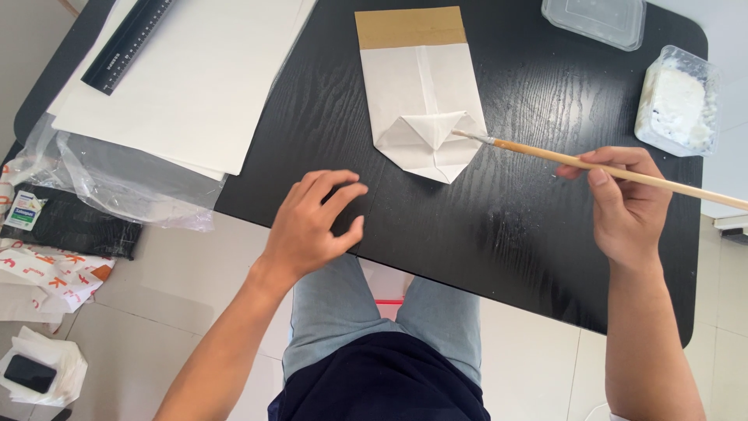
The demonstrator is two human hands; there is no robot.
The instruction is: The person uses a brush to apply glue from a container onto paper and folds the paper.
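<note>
The right hand [623, 206] pinches a brush [608, 168] between thumb and fingertips, closed around its wooden handle. The left hand [312, 222] rests loosely open, fingers curled, on the near edge of the black table [506, 234], holding nothing.

Ahead of the left fingers the dark tabletop lies bare up to the folded paper bag [421, 93], which sits beyond and slightly to the right of them, well apart. Between the two hands the wood is open too. The table's near edge runs just under the left palm and slants away below the right wrist; its right edge falls off close beyond the right hand.

Left of the left fingers, a stack of white sheets [187, 78] overhangs the table corner, with a black ruler [128, 43] lying on it and crumpled clear plastic [132, 187] hanging beneath. Beyond the right fingers stand a clear tub of white paste [678, 101] and, further off, a clear lid [596, 19]; both stand clear of the brush.

The brush lies nearly level, its long axis running from lower right to upper left; the bristle tip points left, away from the right fingers, and touches the right corner of the bag's folded bottom flap. The handle's tail passes behind the fingers and out past the table's right edge. The bag's long axis runs away from the person, brown band farthest.
</note>
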